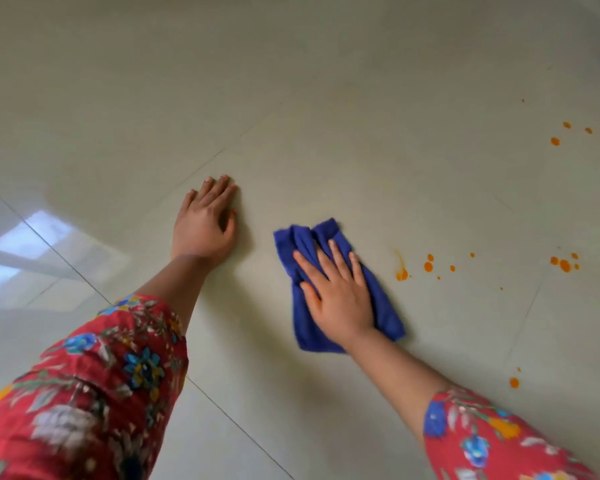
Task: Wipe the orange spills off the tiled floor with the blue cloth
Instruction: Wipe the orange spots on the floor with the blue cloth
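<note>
Just right of our spread right hand (pixel 340 292), flat on the blue cloth (pixel 385 306), lay orange spills (pixel 428 266), while our left hand (pixel 205 223) was splayed on the tiled floor (pixel 361 133).

Head view — steeply down, seemingly near floor (pixel 361 150)

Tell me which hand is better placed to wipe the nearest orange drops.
Right. The right hand presses the crumpled blue cloth beside the orange drops; the left hand lies flat, empty, farther away.

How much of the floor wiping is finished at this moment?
Under way, little visibly done. The right hand presses the blue cloth flat on the tiled floor; the left hand braces. Left: orange spills right of the cloth, one smeared.
</note>
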Motion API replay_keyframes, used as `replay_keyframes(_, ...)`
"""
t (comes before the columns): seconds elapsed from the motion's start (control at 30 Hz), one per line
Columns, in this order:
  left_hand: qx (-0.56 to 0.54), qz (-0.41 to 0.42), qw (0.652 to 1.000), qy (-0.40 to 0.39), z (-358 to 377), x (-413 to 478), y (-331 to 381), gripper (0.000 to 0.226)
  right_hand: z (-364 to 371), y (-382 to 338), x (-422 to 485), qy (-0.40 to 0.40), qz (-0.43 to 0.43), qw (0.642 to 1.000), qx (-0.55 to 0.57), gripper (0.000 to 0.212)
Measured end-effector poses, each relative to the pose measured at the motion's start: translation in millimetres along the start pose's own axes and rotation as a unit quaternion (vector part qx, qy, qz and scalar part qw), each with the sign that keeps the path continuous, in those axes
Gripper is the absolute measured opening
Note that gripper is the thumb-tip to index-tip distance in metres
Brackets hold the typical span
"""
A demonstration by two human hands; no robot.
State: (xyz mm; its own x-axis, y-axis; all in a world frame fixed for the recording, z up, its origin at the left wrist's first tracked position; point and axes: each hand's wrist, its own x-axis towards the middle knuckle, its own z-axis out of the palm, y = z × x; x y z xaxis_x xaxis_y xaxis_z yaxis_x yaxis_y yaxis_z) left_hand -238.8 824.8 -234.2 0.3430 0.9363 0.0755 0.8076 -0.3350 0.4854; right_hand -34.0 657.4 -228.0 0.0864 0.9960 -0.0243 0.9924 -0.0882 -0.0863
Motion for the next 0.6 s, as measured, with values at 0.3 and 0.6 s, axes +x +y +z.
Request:
replay_keyframes(0.3, 0.013, 0.118, 0.993, -0.006, -3.9, -33.3, 45.2, 0.049, -3.9, 61.1, -93.6, -0.016, -0.012, 1.0, 0.0, 0.052)
replay_keyframes(0.6, -0.078, 0.012, 0.996, -0.04, 68.2, -118.2, 157.9, 0.057, -0.3, 75.6, -105.6, -0.007, 0.038, 0.999, -0.005, 0.051)
